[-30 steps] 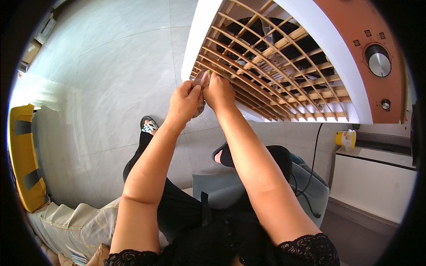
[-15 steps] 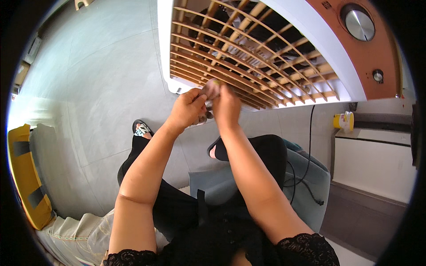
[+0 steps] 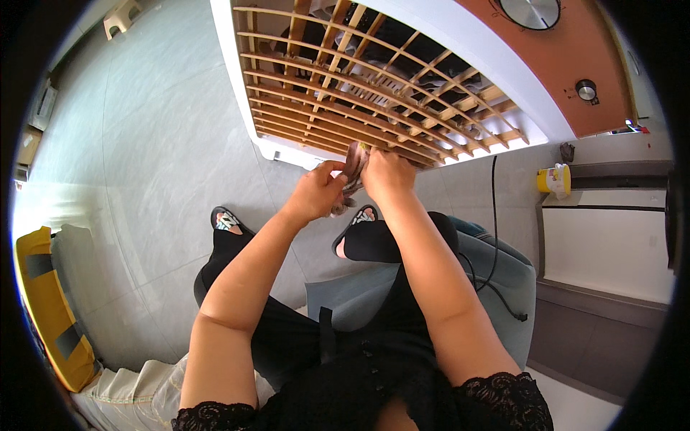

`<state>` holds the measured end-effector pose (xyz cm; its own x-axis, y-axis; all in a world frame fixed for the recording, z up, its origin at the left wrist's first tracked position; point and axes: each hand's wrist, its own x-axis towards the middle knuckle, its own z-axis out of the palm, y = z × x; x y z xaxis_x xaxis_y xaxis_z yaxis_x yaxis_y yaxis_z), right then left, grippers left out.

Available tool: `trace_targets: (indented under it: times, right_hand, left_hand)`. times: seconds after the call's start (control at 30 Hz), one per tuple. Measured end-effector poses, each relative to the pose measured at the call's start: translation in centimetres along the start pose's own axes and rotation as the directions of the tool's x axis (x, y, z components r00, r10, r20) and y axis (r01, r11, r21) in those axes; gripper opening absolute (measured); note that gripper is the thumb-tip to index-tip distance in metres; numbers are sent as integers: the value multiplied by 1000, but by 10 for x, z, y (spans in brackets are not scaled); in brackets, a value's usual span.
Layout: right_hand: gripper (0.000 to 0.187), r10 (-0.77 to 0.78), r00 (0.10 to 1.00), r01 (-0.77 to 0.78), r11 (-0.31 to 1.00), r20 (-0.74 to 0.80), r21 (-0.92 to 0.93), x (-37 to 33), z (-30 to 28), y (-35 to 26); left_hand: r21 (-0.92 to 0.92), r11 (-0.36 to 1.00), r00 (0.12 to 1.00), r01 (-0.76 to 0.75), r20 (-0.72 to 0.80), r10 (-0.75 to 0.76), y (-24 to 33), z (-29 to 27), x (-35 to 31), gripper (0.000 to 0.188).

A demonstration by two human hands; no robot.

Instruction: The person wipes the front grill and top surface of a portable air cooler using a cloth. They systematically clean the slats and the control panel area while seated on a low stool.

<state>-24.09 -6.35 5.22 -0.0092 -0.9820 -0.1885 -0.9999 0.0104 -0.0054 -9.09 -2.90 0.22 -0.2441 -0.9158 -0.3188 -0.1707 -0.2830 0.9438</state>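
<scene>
In front of me is a wooden lattice grille [image 3: 323, 108] set in a white frame, with dark and pale things partly visible behind it. Just at its near edge I hold a small, bunched brownish-pink cloth [image 3: 353, 167]; its exact kind is unclear. My left hand [image 3: 315, 192] pinches its left side between thumb and fingers. The upper right end is gripped by my right hand [image 3: 388, 172], whose curled fingers touch or nearly touch the bottom bars. A small yellow spot shows at the top of the cloth.
An orange-brown panel [image 3: 496, 43] with two knobs adjoins the frame. A black cable [image 3: 494, 215] hangs down over a grey-blue seat [image 3: 503, 280] on the right. A yellow tub [image 3: 553, 181] stands beyond. Left are a yellow-and-grey object [image 3: 47, 287] and a small stool [image 3: 121, 18].
The view has shifted, so the grille sits further left. My right hand has moved slightly right, away from the left, and more of the cloth shows stretched between them.
</scene>
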Motion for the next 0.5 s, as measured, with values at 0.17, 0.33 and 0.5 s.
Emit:
trace_targets:
  times: [0.17, 0.33, 0.5]
  right_hand:
    - [33, -61, 976, 56, 998, -209, -29, -17, 21, 9]
    - [37, 67, 943, -3, 981, -327, 193, -37, 39, 51]
    - [34, 168, 779, 106, 914, -605, 391, -21, 68, 56]
  left_hand:
    - [-8, 999, 999, 31, 30, -31, -9, -3, 5, 35]
    - [-54, 997, 998, 50, 34, -48, -6, -4, 1, 34]
    - [-48, 999, 1000, 10, -5, -10, -14, 1, 4, 31]
